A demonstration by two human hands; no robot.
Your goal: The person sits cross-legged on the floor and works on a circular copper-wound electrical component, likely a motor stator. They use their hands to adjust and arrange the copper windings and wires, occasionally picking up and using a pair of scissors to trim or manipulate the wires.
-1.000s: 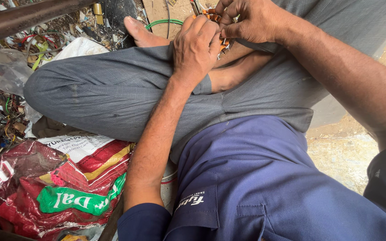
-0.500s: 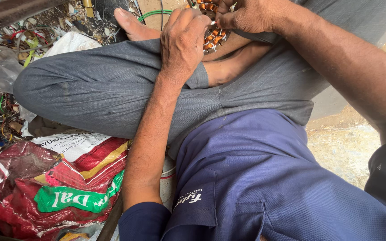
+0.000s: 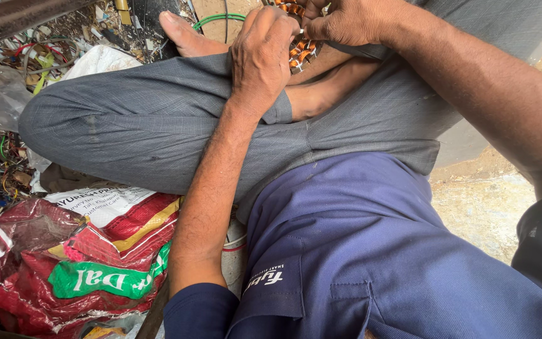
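Copper-orange wound coil piece with pale bindings (image 3: 297, 45), mostly hidden, at top of view above the crossed legs in grey trousers (image 3: 158, 119); its long axis cannot be told. Left hand (image 3: 263, 56): fingers curled, clenched on the piece's near side. Right hand (image 3: 346, 22): fingers pinched closed on its upper edge. Red, green and white printed plastic sack (image 3: 76, 263) lies lower left; green wire loop (image 3: 217, 19) beside the bare foot (image 3: 186, 37).

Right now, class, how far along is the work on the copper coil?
Done: nothing shows as finished. In hand: left hand and right hand both grip the copper coil, mostly hidden at the top edge. Left: windings still sit in it; scrap wires lie beside the knee.
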